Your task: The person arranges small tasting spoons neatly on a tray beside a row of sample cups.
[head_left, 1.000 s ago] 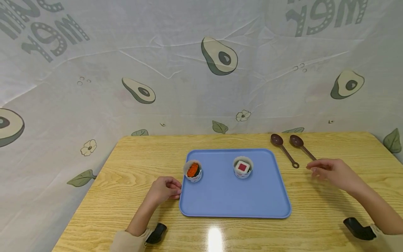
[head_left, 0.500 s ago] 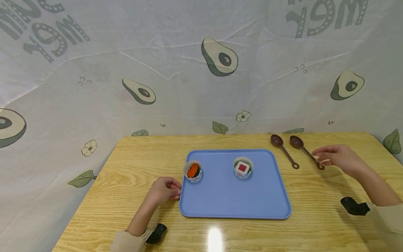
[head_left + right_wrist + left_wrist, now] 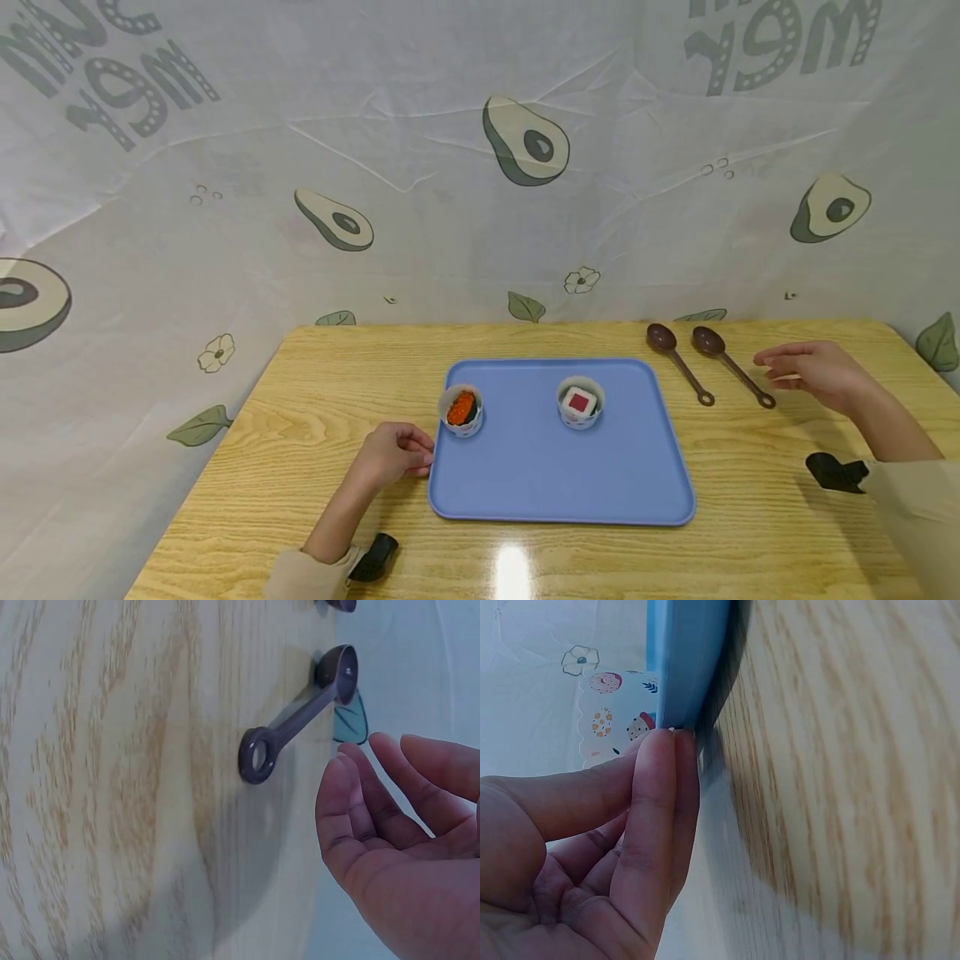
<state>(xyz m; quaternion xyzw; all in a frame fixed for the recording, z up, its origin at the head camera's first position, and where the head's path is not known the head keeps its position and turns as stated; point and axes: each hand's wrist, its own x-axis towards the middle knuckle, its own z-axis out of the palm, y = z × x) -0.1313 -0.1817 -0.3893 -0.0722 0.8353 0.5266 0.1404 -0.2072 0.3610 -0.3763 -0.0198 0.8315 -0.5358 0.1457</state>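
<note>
My left hand (image 3: pixel 393 456) is at the left edge of the blue tray (image 3: pixel 562 475), its thumb and fingertips pinching the rim in the left wrist view. On the tray stand two paper cups. The left cup (image 3: pixel 467 430) holds an orange roe sushi piece (image 3: pixel 462 407); the other cup (image 3: pixel 581 420) holds a white sushi piece (image 3: pixel 578 402) with a red centre. To the right of the tray lie two brown measuring spoons, the left spoon (image 3: pixel 681 365) and the right spoon (image 3: pixel 738 370). Beside the right spoon's handle hovers my right hand (image 3: pixel 813 373), fingers loosely bent, holding nothing.
The wooden table (image 3: pixel 352 375) runs back to a pale cloth (image 3: pixel 420 275) printed with avocados and leaves. Both wrists carry a black device, such as the left wrist mount (image 3: pixel 373 558). Glare shows near the front edge.
My right hand moved back to the right spoon's handle, then drew off rightward, leaving the spoon on the table. The left hand and tray stayed put.
</note>
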